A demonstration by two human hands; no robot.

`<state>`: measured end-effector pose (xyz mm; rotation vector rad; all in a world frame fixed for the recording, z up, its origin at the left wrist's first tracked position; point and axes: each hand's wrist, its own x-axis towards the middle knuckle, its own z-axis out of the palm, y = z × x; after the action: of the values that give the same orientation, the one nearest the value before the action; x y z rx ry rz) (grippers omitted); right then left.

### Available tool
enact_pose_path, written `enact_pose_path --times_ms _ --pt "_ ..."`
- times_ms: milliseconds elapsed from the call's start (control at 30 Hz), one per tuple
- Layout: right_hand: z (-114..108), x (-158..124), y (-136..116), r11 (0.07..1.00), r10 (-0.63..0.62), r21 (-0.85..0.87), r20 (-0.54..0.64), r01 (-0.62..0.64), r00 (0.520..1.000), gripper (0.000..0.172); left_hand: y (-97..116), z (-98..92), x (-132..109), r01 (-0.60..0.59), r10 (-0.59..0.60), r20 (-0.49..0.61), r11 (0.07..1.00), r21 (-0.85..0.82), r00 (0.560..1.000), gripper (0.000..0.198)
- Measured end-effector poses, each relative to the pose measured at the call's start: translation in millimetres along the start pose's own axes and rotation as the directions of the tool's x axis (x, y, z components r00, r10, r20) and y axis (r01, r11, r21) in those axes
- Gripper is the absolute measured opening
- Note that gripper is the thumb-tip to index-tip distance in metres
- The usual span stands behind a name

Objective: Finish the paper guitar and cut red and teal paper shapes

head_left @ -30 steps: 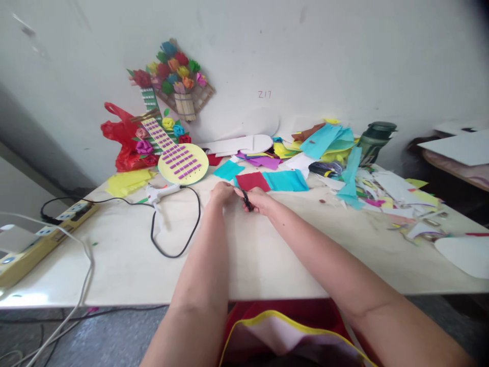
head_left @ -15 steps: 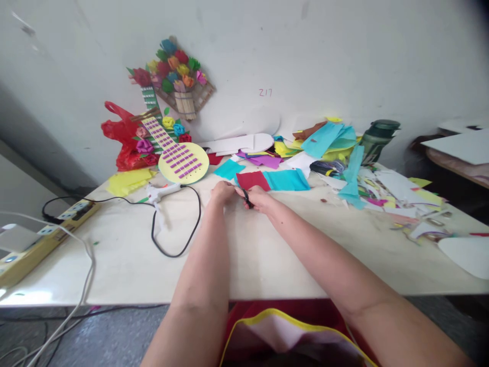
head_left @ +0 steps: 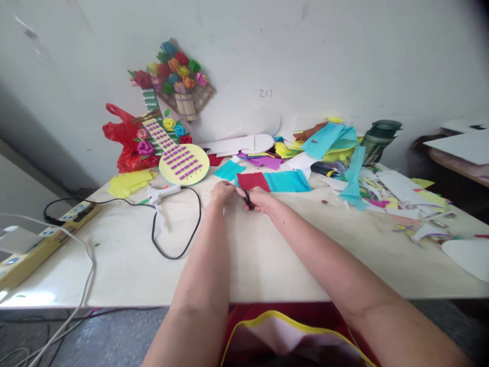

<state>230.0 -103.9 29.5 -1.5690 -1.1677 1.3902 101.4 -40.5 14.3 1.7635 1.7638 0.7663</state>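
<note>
Black-handled scissors [head_left: 248,200] sit in my right hand [head_left: 260,199], its fingers closed round the handles. My left hand [head_left: 222,192] meets it from the left with its fingers pinched together. Whatever lies in that pinch is too small and too covered to make out. Just beyond the hands lie a dark red piece of crepe paper [head_left: 252,181] and a turquoise piece [head_left: 288,181]. Another turquoise piece [head_left: 229,169] rests a little farther back. The scissor blades are hidden between the hands.
A white glue gun [head_left: 164,192] with a looped black cord lies left, near a yellow power strip [head_left: 46,237]. Behind it leans a yellow paper guitar [head_left: 185,164] beside paper flowers. Paper scraps [head_left: 393,188] and a green bottle [head_left: 380,142] occupy the right.
Both hands stay in nearly the same place, close together. The view has shifted very slightly; nothing else has visibly moved.
</note>
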Motion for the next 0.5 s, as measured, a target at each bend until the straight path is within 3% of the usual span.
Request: enact_pose_path --times_ms 167,500 --pt "-3.1 -2.3 -1.5 1.0 0.016 0.008 0.022 -0.017 1.0 0.045 -1.3 1.3 2.6 -0.034 0.033 -0.109 0.999 -0.006 0.994 0.027" --pt "-2.7 -2.9 -4.4 0.999 0.039 -0.014 0.025 -0.039 0.999 0.045 6.8 6.2 9.5 0.081 -0.081 -0.004 0.996 0.048 0.997 0.045"
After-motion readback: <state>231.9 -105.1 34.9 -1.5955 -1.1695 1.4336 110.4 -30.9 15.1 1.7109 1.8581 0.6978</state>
